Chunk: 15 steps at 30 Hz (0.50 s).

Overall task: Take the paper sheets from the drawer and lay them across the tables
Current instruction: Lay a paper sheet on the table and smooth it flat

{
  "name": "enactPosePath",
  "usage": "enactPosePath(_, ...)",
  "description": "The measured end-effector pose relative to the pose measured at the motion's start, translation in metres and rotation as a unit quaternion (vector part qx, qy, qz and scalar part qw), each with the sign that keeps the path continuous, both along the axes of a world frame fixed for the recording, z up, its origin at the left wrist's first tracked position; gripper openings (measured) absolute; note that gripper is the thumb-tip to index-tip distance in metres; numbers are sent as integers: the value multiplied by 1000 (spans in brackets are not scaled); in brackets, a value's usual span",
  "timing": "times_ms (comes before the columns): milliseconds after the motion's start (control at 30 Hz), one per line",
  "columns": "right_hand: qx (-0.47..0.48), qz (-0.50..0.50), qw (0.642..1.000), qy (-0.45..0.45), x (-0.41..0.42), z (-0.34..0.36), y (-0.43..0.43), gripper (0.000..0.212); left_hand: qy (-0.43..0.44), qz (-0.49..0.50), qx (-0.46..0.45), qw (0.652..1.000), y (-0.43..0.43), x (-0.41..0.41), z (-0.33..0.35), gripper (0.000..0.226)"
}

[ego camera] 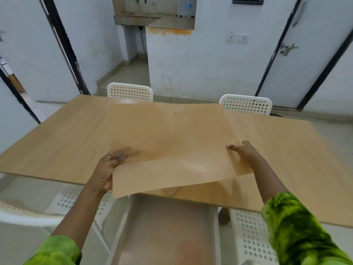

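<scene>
A white perforated chair [72, 199] stood at the near left, partly under the wooden table [57, 134]. The left hand [107, 171] pinched the near left edge of a tan paper sheet [168, 138], thumb on top and fingers curled beneath. The sheet lay over the middle of the table, its near edge lifted and hanging past the table's front edge, with a faint dotted pattern showing on it. The right hand [244, 152] rested on the sheet's right edge, fingers stretched flat rather than gripping. Both arms wore green sleeves [298, 230]. Across the table stood two more white chairs [246, 105].
</scene>
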State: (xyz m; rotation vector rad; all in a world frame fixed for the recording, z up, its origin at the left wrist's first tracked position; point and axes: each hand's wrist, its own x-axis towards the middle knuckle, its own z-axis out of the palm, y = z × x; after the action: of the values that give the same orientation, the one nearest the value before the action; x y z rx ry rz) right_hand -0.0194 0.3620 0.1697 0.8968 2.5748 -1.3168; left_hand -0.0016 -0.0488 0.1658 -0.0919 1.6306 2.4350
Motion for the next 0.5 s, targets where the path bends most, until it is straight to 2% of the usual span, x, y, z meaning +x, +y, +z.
enactPosePath(100,-96,-11,995,14,8,2,15,25,6,-15,-4,1000,-7,-3,0,35)
enactPosePath(167,-147,-28,988,39,12,4,22,7,3,-15,-11,1000,-8,-4,1,34)
enactPosePath(300,-169,-40,982,74,20,8,29,23,2,-21,-15,1000,-5,-8,4,34)
enactPosePath(500,-147,-115,972,140,101,24,98,21,38,-97,-49,993,73,13,24,25)
